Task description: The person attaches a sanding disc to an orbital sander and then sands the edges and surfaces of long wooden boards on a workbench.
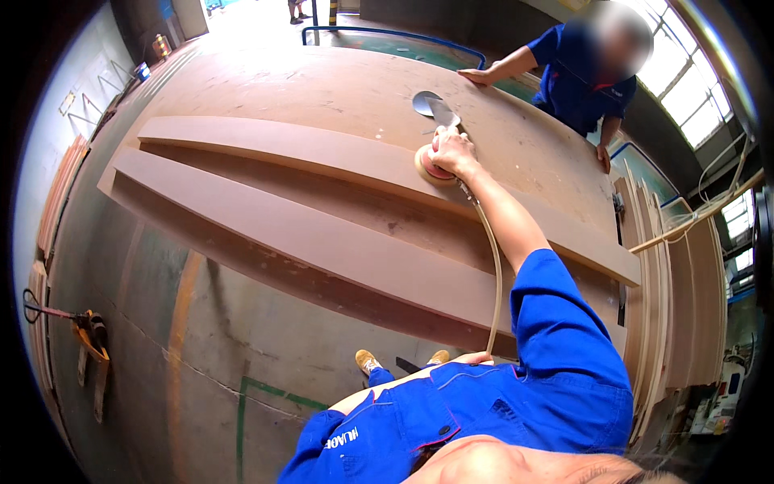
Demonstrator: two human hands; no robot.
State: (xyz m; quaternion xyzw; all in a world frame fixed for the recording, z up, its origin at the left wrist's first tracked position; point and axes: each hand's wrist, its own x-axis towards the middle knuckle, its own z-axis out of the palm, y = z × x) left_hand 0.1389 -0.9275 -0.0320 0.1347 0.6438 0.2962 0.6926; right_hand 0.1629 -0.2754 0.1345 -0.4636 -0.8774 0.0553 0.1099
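My right hand (452,151) grips a round sander (436,169), which rests on the far long board (314,145). A pale hose (497,260) runs from the sander back toward my body, where my left hand (476,358) is closed around it at waist height; its fingers show only partly. The near long board (302,242) lies roughly alongside the far one, with a gap between them. Both have smooth tops and slightly curved sides. Just beyond the sander, a round grey disc (425,101) and a bent grey sheet (445,113) lie on the wide worktable surface (338,85).
A co-worker in blue (580,91) stands at the far right, hands at the table edge. Stacked sheets (689,290) stand at the right. A blue rail (393,33) runs behind the table. A yellow pallet jack (91,339) stands at the left on the floor.
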